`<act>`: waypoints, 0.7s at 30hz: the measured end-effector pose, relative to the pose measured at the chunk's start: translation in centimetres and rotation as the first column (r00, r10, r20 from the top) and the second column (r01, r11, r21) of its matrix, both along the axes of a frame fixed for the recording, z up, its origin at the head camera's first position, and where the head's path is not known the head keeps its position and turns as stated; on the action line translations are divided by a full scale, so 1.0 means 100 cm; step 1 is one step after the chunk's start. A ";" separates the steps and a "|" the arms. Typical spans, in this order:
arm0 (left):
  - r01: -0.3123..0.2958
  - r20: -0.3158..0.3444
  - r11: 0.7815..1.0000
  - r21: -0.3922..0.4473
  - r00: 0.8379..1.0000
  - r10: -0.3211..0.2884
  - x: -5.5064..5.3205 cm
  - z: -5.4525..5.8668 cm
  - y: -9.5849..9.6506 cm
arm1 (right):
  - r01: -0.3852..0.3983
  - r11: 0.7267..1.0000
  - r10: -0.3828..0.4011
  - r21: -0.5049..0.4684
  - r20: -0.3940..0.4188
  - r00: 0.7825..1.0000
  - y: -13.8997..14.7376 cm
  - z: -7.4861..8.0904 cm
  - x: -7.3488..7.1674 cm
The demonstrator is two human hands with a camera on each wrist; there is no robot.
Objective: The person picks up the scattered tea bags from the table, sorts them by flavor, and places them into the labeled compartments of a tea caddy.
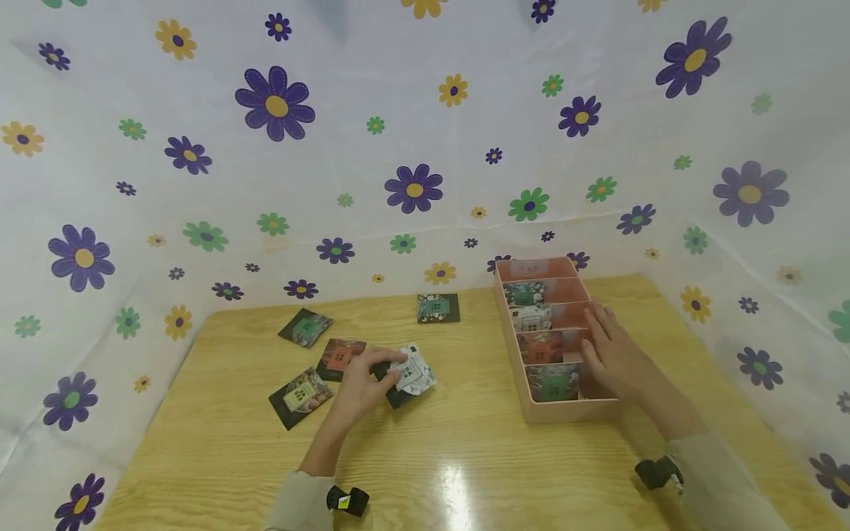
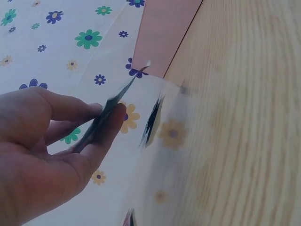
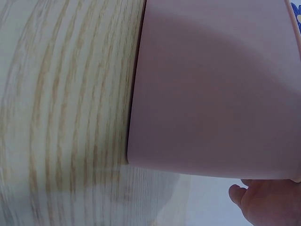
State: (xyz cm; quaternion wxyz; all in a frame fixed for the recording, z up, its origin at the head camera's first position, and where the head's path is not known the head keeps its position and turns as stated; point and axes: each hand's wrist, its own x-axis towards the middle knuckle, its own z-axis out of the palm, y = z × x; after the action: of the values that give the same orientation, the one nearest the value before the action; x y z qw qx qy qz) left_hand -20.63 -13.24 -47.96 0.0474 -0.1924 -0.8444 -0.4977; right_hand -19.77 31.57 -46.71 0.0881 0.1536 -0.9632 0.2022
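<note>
My left hand (image 1: 365,380) pinches a flat black packet with a white patterned front (image 1: 413,372) between thumb and fingers, over the middle of the table. In the left wrist view this packet (image 2: 104,117) shows nearly edge-on. My right hand (image 1: 620,365) rests on the right rim of a pink compartment box (image 1: 574,411), fingers fairly straight. Packets stand in the box: green at the front (image 1: 554,382), red behind it (image 1: 541,348), then white (image 1: 531,319) and dark green (image 1: 524,293). In the right wrist view, the box wall (image 3: 211,94) hides most of that hand.
Left of my left hand lie a red packet (image 1: 340,357), a yellow-labelled one (image 1: 300,397) and a green one (image 1: 305,327). Another green-labelled packet (image 1: 438,307) lies near the table's back edge. A flowered white cloth (image 1: 358,88) surrounds the wooden table (image 1: 465,457).
</note>
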 end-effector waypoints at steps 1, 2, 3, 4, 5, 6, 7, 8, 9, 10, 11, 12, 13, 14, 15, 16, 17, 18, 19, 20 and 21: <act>-0.003 0.012 1.000 0.014 1.000 0.003 -0.001 0.000 0.002 | 0.000 1.000 0.000 0.000 0.000 1.000 0.000 0.000 0.000; -0.004 0.023 1.000 0.029 1.000 0.003 -0.001 -0.001 0.003 | -0.001 1.000 0.001 0.000 -0.004 1.000 0.000 0.000 0.000; -0.006 0.031 0.999 0.044 1.000 0.004 -0.002 -0.001 0.004 | -0.002 1.000 0.002 0.003 -0.005 1.000 0.000 0.000 0.000; -0.006 0.037 0.998 0.061 0.999 0.003 -0.002 -0.001 0.006 | -0.002 1.000 0.002 0.006 -0.005 1.000 0.000 0.000 0.000; -0.007 0.039 0.997 0.076 0.999 0.004 -0.002 -0.001 0.007 | 0.000 1.000 0.000 0.005 0.001 1.000 0.001 0.000 0.000; -0.009 0.040 0.995 0.096 0.999 0.005 -0.002 -0.001 0.009 | 0.002 1.000 -0.002 0.008 0.001 1.000 0.001 0.000 0.000; -0.015 0.035 0.993 0.116 0.999 0.011 -0.002 -0.001 0.010 | 0.002 1.000 -0.002 0.009 -0.001 1.000 0.000 -0.001 0.000; -0.026 0.024 0.990 0.139 0.999 0.023 -0.003 -0.002 0.011 | 0.002 1.000 -0.002 0.009 0.000 1.000 0.000 -0.001 -0.001; -0.040 0.013 0.986 0.163 0.999 0.038 -0.003 -0.002 0.012 | 0.002 1.000 -0.002 0.009 -0.001 1.000 0.000 -0.001 -0.001; -0.056 0.002 0.981 0.188 0.998 0.057 -0.003 -0.003 0.014 | 0.003 1.000 -0.003 0.007 0.003 1.000 0.000 0.000 -0.001; -0.072 -0.008 0.974 0.217 0.997 0.075 -0.004 -0.003 0.015 | 0.003 1.000 -0.003 0.008 0.005 1.000 -0.001 0.000 0.000; -0.086 -0.016 0.966 0.245 0.996 0.093 -0.004 -0.003 0.016 | 0.001 1.000 -0.001 0.008 0.006 1.000 -0.001 0.000 -0.001; -0.100 -0.024 0.959 0.263 0.994 0.111 -0.004 -0.004 0.017 | 0.000 1.000 0.000 0.008 0.009 1.000 -0.001 0.001 -0.001; -0.110 -0.028 0.955 0.276 0.992 0.122 -0.005 -0.004 0.018 | 0.000 1.000 0.000 0.008 0.014 1.000 -0.001 0.001 -0.001; -0.113 -0.033 0.954 0.279 0.991 0.127 -0.005 -0.003 0.019 | -0.001 1.000 0.000 0.011 0.015 1.000 -0.001 0.001 -0.001; -0.110 -0.036 0.955 0.276 0.992 0.125 -0.006 -0.002 0.019 | 0.000 1.000 0.000 0.014 0.015 1.000 -0.001 0.001 0.000; -0.107 -0.034 0.957 0.268 0.992 0.120 -0.006 -0.002 0.020 | -0.001 1.000 0.001 0.020 0.012 1.000 0.000 0.000 -0.001; -0.104 -0.033 0.962 0.253 0.993 0.116 -0.006 -0.002 0.020 | 0.000 1.000 0.000 0.025 0.014 1.000 0.000 0.000 -0.001; -0.098 -0.031 0.966 0.239 0.994 0.109 -0.006 -0.001 0.021 | 0.002 1.000 -0.002 0.031 0.017 1.000 0.000 0.000 0.000; -0.092 -0.031 0.969 0.228 0.994 0.101 -0.006 -0.002 0.021 | 0.003 0.999 -0.003 0.040 0.016 1.000 0.000 0.000 0.000; -0.089 -0.030 0.972 0.218 0.995 0.097 -0.006 -0.002 0.021 | 0.002 0.999 -0.003 0.045 0.018 1.000 -0.001 0.000 0.000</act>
State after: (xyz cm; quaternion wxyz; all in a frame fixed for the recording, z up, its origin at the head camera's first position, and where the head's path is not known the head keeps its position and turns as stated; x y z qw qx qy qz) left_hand -21.18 -11.14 -48.13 0.1084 -0.1563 -0.7922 -0.5799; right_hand -19.81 31.51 -46.69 0.0763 0.1524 -0.9685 0.1815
